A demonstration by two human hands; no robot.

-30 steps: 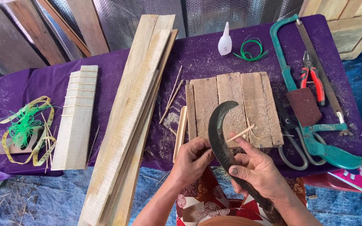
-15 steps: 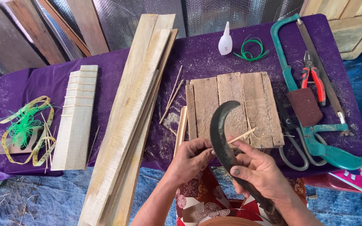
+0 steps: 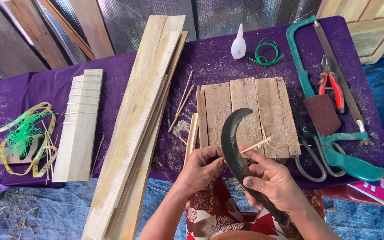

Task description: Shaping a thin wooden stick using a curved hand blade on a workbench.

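My right hand [image 3: 275,183] grips the handle of a dark curved knife [image 3: 234,142], its hooked blade pointing up over a small wooden slat board [image 3: 254,111]. A thin bamboo stick [image 3: 256,145] lies across the blade under my right thumb. My left hand [image 3: 202,168] pinches the stick's near end, just left of the blade. Both hands hover at the front edge of the purple-covered table [image 3: 210,58].
Long wooden planks [image 3: 141,120] lie diagonally at centre-left, with a short slatted strip [image 3: 80,124] and a tangle of yellow tape and green string [image 3: 23,135] further left. On the right lie a green hacksaw [image 3: 318,98], red pliers [image 3: 332,84], scissors [image 3: 310,153], a sanding block [image 3: 321,114]. A glue bottle [image 3: 238,44] and a green wire coil [image 3: 265,54] are at the back.
The hands and knife stay almost in place. My left hand has shifted slightly on the stick against the blade.
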